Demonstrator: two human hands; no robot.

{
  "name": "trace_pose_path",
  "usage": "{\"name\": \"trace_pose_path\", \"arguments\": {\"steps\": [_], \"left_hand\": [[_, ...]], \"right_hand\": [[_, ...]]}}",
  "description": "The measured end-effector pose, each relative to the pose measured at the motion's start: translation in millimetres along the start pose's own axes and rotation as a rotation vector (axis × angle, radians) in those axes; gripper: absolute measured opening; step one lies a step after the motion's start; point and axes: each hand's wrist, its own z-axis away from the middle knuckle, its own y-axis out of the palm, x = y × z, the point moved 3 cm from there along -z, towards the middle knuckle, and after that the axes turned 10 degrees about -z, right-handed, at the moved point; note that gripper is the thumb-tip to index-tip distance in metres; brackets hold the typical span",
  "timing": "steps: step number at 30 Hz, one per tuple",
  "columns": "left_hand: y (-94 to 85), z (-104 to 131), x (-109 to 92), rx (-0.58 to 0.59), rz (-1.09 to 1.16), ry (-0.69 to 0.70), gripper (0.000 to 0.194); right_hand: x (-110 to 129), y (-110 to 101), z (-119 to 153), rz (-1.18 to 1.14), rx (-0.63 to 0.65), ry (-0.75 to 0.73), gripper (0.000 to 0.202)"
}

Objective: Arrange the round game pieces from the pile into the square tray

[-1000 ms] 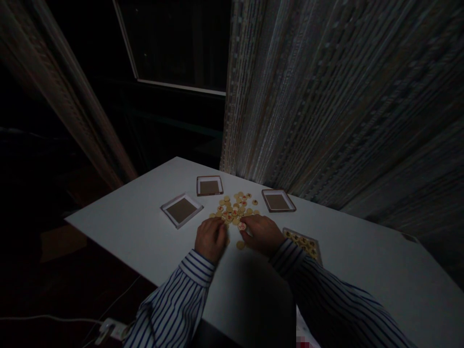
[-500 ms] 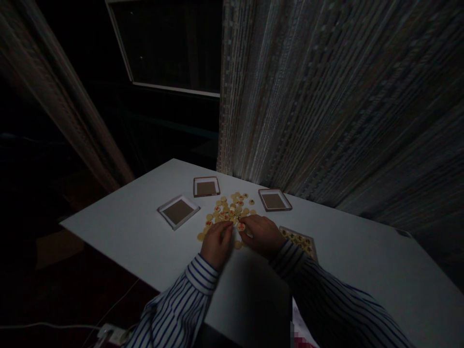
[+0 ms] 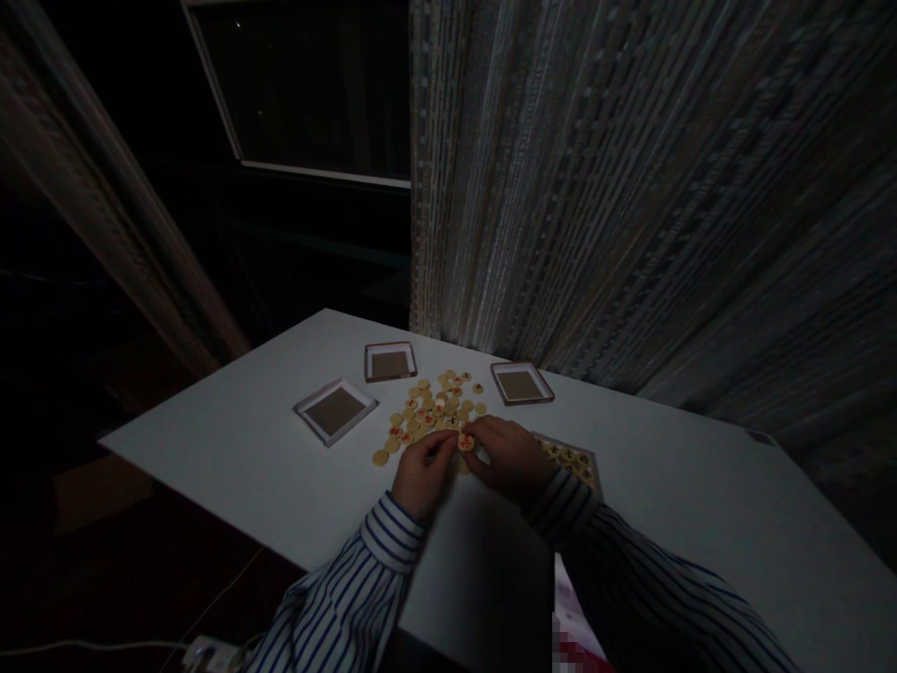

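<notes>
My right hand (image 3: 511, 456) pinches a round Chinese chess piece (image 3: 466, 441) with a red character between thumb and fingers. My left hand (image 3: 422, 472) is closed close beside it, with thumb and forefinger together at the piece's left edge; whatever they hold is hidden. Just beyond both hands spreads a loose pile of Chinese chess pieces (image 3: 429, 411), some showing red or black characters, others blank side up. By my right wrist lies a shallow box (image 3: 597, 477) with rows of black-character pieces, partly covered by my forearm.
Three more shallow boxes with brown bottoms stand on the white table (image 3: 231, 439): a left one (image 3: 334, 411), a far one (image 3: 390, 363) and a right one (image 3: 522, 383). A curtain (image 3: 561, 187) hangs behind the table. A power strip (image 3: 210, 654) lies at lower left.
The view has shifted slightly, so the table and boxes sit a little further left. My left fingertips have come closer to the red-character piece in my right hand.
</notes>
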Motion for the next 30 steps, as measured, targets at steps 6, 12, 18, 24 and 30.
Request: {"name": "trace_pose_path", "arguments": {"steps": [6,12,18,24,30], "left_hand": [[3.1,1,-6,0.011,-0.003,0.001,0.02],[9.0,1,-5,0.021,0.049,-0.01,0.019],[13.1,1,-7,0.027,0.055,-0.022,0.02],[18.5,2,-11,0.045,0.08,-0.039,0.02],[24.8,1,-16,0.055,0.072,-0.025,0.019]], "right_hand": [[0,-5,5,0.0,-0.049,-0.017,0.015],[-3,-7,11,-0.026,-0.074,-0.014,0.015],[-6,-10,15,-0.069,-0.072,-0.018,0.015],[-13,-11,20,-0.101,-0.096,-0.009,0.017],[-19,-13,25,-0.122,-0.117,0.009,0.016]]}}
